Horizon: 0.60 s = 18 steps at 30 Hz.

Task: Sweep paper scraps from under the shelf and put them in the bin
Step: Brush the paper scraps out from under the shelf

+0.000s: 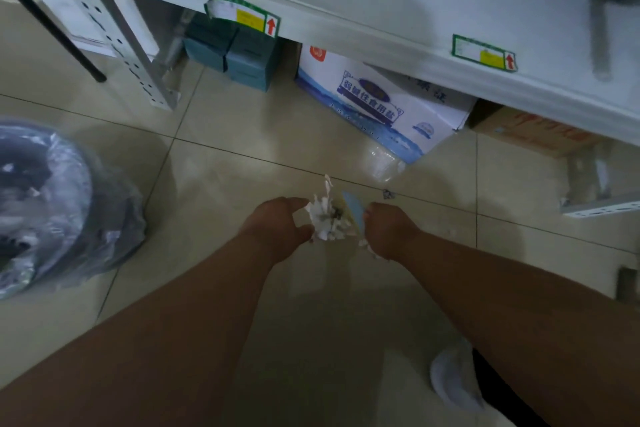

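Observation:
A bunch of white paper scraps (pixel 327 218) with some grey dirt and a pale blue piece sits between my two hands, just above the tiled floor in front of the white shelf (pixel 346 7). My left hand (pixel 280 229) grips the scraps from the left with curled fingers and thumb. My right hand (pixel 388 229) holds them from the right, fingers curled, with small white bits showing under it. The bin (pixel 79 218), lined with a clear plastic bag, stands at the far left, well apart from my hands.
Under the shelf stand teal boxes (pixel 239 52), a white and blue carton (pixel 381 104) and a brown carton (pixel 533 132). A small dark scrap (pixel 388 194) lies on the floor. A shelf upright (pixel 131 45) and a black rod (pixel 52 21) are at the left. My white shoe (pixel 453 381) is at the lower right.

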Tool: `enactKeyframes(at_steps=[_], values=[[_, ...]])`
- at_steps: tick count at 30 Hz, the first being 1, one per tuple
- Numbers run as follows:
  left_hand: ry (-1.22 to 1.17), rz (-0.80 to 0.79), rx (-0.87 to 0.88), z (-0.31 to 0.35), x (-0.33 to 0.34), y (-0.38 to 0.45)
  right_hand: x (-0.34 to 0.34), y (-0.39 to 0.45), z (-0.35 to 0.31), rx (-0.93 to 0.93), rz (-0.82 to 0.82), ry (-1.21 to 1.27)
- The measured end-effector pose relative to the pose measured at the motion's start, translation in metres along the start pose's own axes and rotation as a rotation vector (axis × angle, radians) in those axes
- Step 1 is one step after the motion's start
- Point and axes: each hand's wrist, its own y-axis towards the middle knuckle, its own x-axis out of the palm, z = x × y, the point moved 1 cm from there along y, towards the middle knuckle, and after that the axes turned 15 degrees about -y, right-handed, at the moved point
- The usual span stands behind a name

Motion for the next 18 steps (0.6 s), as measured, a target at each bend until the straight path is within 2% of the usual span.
enactKeyframes(at_steps=[5,10,14,18], values=[[-0.049,0.042,-0.002,0.001,-0.008,-0.004,-0.039,0.007,0.037,0.114,0.160,-0.014],[-0.021,0.095,-0.078,-0.019,-0.007,-0.010,-0.051,0.043,0.088,0.303,0.130,-0.042],[0.026,0.070,-0.153,-0.039,0.006,-0.015,-0.039,0.063,0.097,0.291,0.086,0.008],[0.074,0.009,-0.178,-0.040,0.017,-0.009,-0.030,0.066,0.070,0.183,-0.006,0.026]])
